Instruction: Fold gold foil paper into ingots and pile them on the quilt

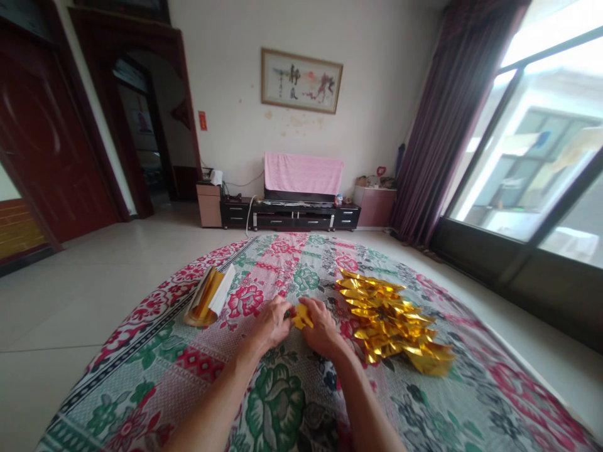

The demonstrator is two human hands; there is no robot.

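Note:
A small piece of gold foil paper [302,317] is between my two hands, low over the middle of the cloth-covered table. My left hand [274,321] has its fingers closed at the paper's left side. From the right, my right hand [320,325] pinches the same paper with thumb and fingers. The paper looks partly folded, though my fingers hide some of it. To the right lie rows of folded gold foil pieces [391,320], overlapping each other. On the left rests a curled stack of gold and white paper sheets [210,298].
A flowered cloth [276,408] covers the round table. Beyond it stand a low black TV cabinet [294,216] and a television under a pink cloth [304,171]. A large window [541,157] with a dark curtain [447,119] is on the right, a red door [47,138] on the left.

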